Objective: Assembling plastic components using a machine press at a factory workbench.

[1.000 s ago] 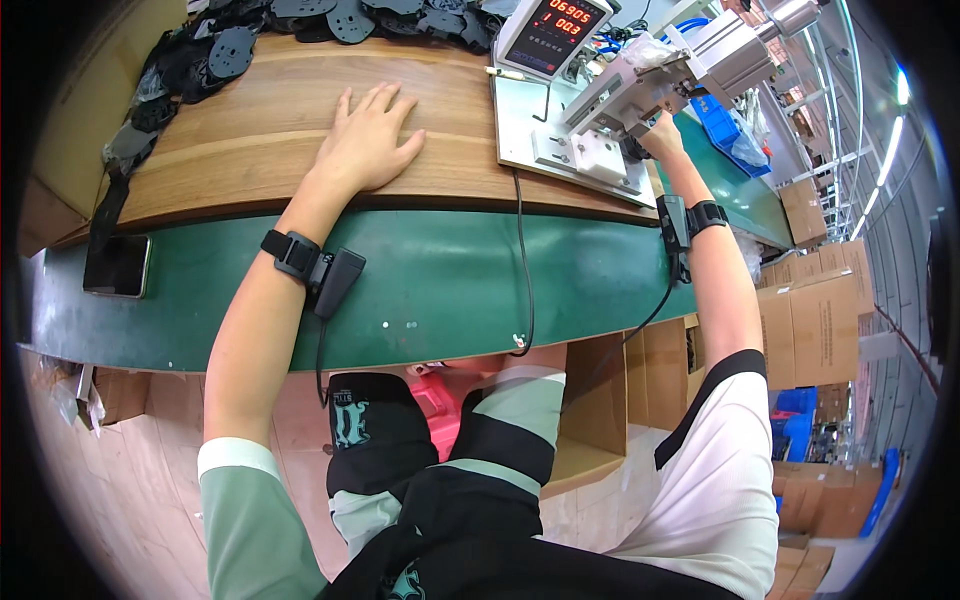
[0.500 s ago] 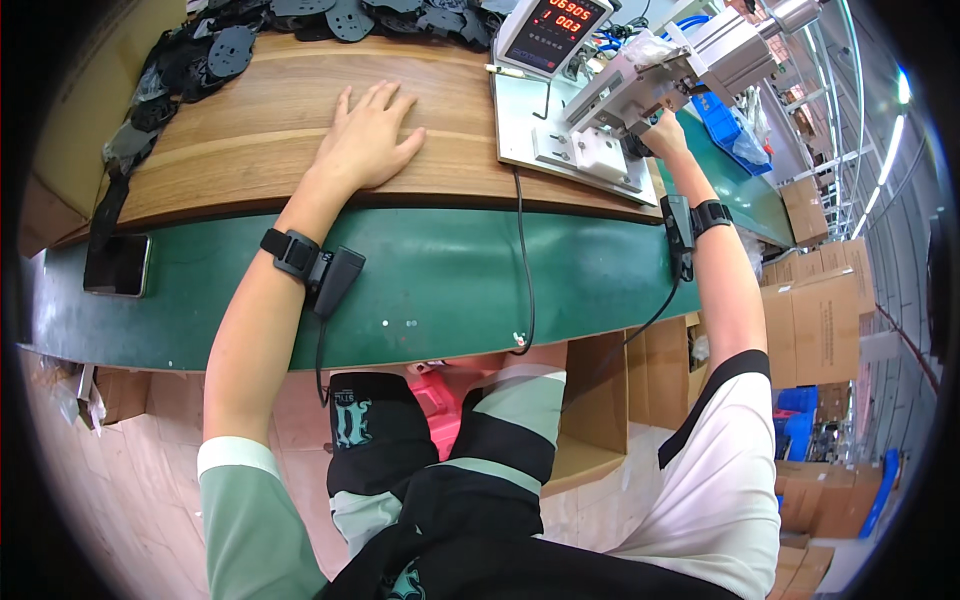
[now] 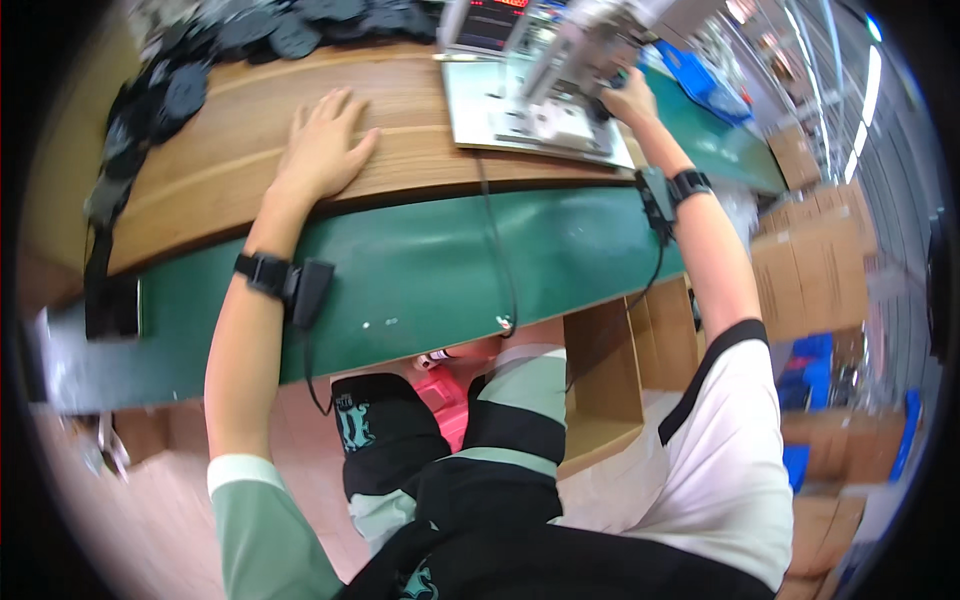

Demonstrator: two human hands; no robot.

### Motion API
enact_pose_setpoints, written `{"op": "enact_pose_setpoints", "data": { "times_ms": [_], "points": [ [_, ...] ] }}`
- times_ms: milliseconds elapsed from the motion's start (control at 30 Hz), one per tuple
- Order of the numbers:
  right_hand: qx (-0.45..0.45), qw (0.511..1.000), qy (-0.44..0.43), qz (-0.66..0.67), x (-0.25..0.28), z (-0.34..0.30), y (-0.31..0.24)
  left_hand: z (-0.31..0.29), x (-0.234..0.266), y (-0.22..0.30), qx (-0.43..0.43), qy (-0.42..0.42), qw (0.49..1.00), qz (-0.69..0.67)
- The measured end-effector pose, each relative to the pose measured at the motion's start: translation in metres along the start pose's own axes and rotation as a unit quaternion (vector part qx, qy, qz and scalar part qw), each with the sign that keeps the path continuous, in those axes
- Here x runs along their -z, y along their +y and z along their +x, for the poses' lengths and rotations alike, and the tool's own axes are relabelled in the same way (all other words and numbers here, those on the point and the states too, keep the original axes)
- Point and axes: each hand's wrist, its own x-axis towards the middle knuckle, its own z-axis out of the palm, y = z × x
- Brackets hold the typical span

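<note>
My left hand (image 3: pixel 325 145) lies flat on the brown wooden board (image 3: pixel 400 110), fingers spread, holding nothing. At the right end of the board stands a small bench machine with a white base plate (image 3: pixel 480 110) and a metal upper body (image 3: pixel 590 50). My right hand (image 3: pixel 632 100) reaches behind its right side with the fingers curled in. A dark part (image 3: pixel 598 108) sits by those fingertips. The machine and blur hide what the hand grips. Each forearm wears a black strap with a small box, the left strap (image 3: pixel 268 274) and the right strap (image 3: pixel 690 184).
Flat black pieces (image 3: pixel 245 35) lie heaped along the back and left. A display box (image 3: pixel 487 22) with red digits stands behind the base plate. The green table (image 3: pixel 400 270) carries a phone (image 3: pixel 115 308) and a black cable (image 3: pixel 490 220). A blue tray (image 3: pixel 695 80) and cardboard boxes (image 3: pixel 810 265) are at right.
The whole view has tilted and shifted, so the board and machine appear further left, with some blur. My left hand stays flat on the board, and my right hand stays at the machine.
</note>
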Motion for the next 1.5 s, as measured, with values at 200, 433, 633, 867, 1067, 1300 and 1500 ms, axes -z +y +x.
{"op": "enact_pose_setpoints", "data": {
  "times_ms": [200, 433, 633, 867, 1067, 1300, 1500],
  "points": [
    [0.067, 0.946, 0.235, 0.214, -0.014, -0.105, -0.045, -0.008, -0.007, -0.034, -0.022, -0.012, 1.000, 0.018],
    [-0.028, 0.897, 0.244, 0.367, 0.036, -0.392, -0.010, 0.008, -0.015, -0.030, -0.029, -0.035, 0.999, 0.029],
    [-0.298, 0.935, 0.186, 0.055, -0.071, -0.604, 0.105, 0.016, -0.023, -0.054, -0.032, -0.054, 0.998, 0.031],
    [-0.514, 0.848, -0.010, 0.132, -0.138, -0.723, 0.149, 0.017, -0.031, -0.069, -0.050, -0.051, 0.997, -0.020],
    [-0.549, 0.803, -0.181, 0.145, -0.146, -0.694, 0.130, 0.017, -0.024, -0.077, -0.044, -0.040, 0.998, -0.027],
    [-0.523, 0.764, -0.161, 0.342, -0.165, -0.720, 0.157, -0.001, 0.006, -0.016, 0.020, -0.039, 0.998, -0.049],
    [-0.523, 0.743, -0.170, 0.380, -0.174, -0.757, 0.177, -0.011, 0.001, -0.001, 0.014, -0.020, 0.999, -0.025]
  ]
}}
